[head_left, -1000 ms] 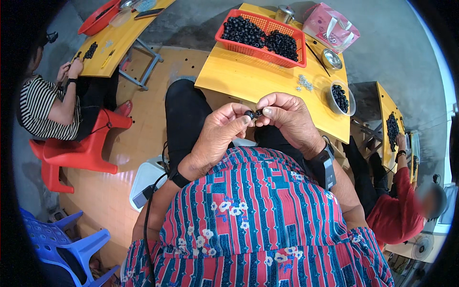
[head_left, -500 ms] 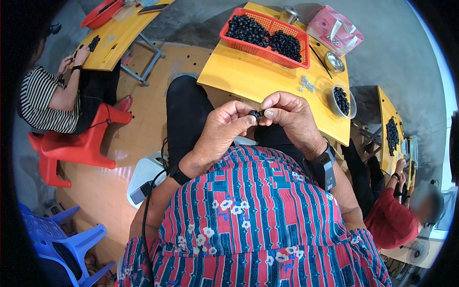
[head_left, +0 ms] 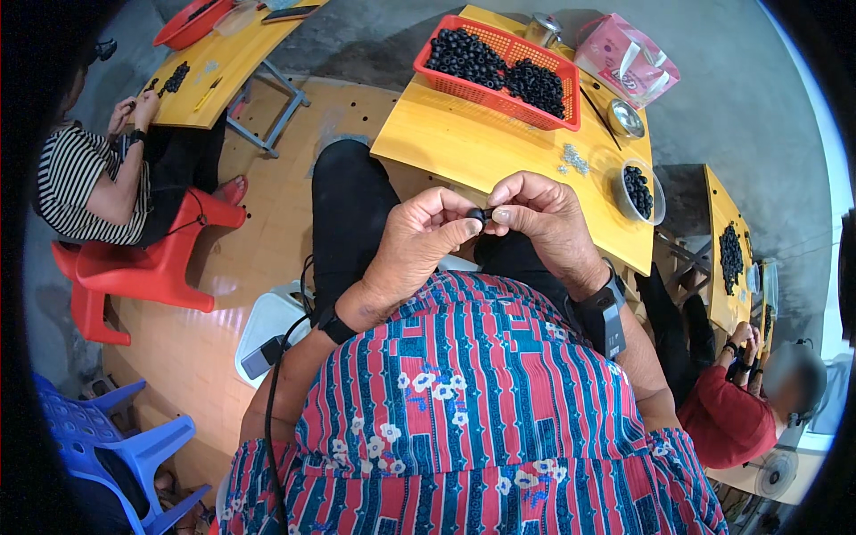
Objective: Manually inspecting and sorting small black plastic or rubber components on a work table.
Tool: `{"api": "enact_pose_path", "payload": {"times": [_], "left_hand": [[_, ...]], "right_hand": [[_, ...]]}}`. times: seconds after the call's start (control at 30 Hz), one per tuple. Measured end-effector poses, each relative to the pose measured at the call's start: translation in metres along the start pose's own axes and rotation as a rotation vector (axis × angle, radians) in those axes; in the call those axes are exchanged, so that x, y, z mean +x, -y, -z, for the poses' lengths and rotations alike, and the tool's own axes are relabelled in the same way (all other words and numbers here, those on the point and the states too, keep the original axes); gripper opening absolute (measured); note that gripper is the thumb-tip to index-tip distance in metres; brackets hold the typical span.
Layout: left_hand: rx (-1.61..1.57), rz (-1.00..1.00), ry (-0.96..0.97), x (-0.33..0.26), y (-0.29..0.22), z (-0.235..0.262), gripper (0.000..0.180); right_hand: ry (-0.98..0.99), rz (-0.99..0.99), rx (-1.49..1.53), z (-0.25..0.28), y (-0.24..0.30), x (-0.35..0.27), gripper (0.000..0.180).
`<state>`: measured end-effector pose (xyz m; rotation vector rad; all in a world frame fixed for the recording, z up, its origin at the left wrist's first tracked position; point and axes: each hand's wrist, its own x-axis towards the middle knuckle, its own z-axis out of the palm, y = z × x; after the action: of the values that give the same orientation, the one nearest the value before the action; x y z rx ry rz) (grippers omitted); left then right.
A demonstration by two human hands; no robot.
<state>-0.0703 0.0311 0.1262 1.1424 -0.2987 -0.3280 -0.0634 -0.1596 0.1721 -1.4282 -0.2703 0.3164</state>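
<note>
Between my two hands, over my lap and just short of the table's near edge, is a small round black part (head_left: 478, 215). My left hand (head_left: 412, 234) pinches it between thumb and forefinger. With its thumb and fingertips my right hand (head_left: 546, 218) grips a dark, narrow piece (head_left: 489, 214) at the right side of the round part; its exact kind is too small to make out. The two pieces touch or are joined; I cannot tell which.
A yellow table (head_left: 428, 134) bears a red basket (head_left: 499, 100) of black parts, small silvery pieces (head_left: 575, 158), a plastic tub (head_left: 637, 190), a metal bowl (head_left: 625, 118), a dark stick (head_left: 600, 117) and a pink bag (head_left: 627, 59). Other people work at tables left and right.
My hands stay nearly in place. The round black part has turned slightly between my fingers. The co-worker at the right has shifted their hands.
</note>
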Motion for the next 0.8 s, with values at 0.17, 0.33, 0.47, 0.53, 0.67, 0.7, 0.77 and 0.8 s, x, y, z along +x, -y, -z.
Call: {"api": "enact_pose_path", "payload": {"times": [0.17,0.33,0.47,0.53,0.67,0.7,0.77,0.8], "left_hand": [[0.019,-0.018,0.003,0.0007,0.0015,0.0007,0.012],[0.058,-0.032,0.001,0.0007,0.0017,0.0007,0.011],[0.087,-0.032,0.005,0.0008,0.0037,0.0028,0.011],[0.098,-0.030,-0.001,0.0016,0.0064,0.0047,0.011],[0.082,-0.029,-0.018,0.0021,0.0027,0.0027,0.013],[0.082,-0.030,-0.021,0.0018,0.0030,0.0036,0.013],[0.075,-0.012,-0.022,0.0015,0.0043,0.0057,0.013],[0.074,-0.012,-0.022,0.0015,0.0038,0.0056,0.013]], "right_hand": [[0.013,-0.004,-0.069,0.0030,0.0017,0.0015,0.009],[0.036,-0.031,-0.163,0.0041,0.0037,0.0024,0.009],[0.056,-0.008,-0.169,0.0056,0.0007,0.0039,0.009],[0.069,-0.011,-0.164,0.0062,-0.0002,0.0051,0.009],[0.041,0.015,-0.094,0.0030,-0.0037,0.0055,0.011],[0.034,0.019,-0.133,0.0027,-0.0044,0.0053,0.011],[0.029,0.023,-0.173,0.0013,-0.0048,0.0057,0.011],[0.020,0.026,-0.185,0.0008,-0.0051,0.0056,0.011]]}}
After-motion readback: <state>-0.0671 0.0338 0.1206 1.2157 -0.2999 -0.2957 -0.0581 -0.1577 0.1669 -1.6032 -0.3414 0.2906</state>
